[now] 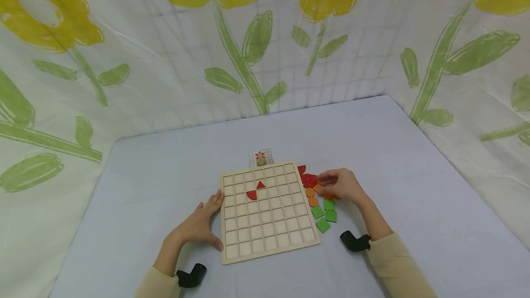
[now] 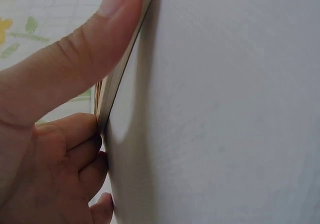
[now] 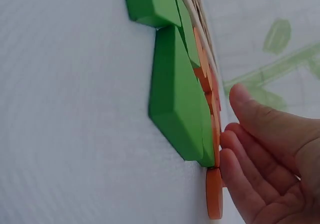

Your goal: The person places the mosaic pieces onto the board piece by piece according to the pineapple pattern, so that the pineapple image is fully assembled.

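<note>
A square wooden grid board (image 1: pixel 265 217) lies on the table, with a red triangle (image 1: pixel 260 185) and a red quarter-circle (image 1: pixel 251 195) in its upper cells. My left hand (image 1: pixel 200 224) is spread along the board's left edge, thumb near the front corner and fingertips farther back. In the left wrist view that thumb lies against the board's side (image 2: pixel 117 84). My right hand (image 1: pixel 345 185) hovers low over the loose pieces right of the board, its fingers loosely bent and apart from the thumb. Beneath it are red pieces (image 1: pixel 309 182) and orange discs (image 1: pixel 310 192), partly hidden.
Several green squares (image 1: pixel 331 215) lie nearer me, beside the board's right edge. A small gridded pattern card (image 1: pixel 260 157) with a coloured figure sits behind the board. Black wrist-worn devices (image 1: pixel 354 241) show at both cuffs. A flower-printed curtain (image 1: pixel 174 59) hangs behind the table.
</note>
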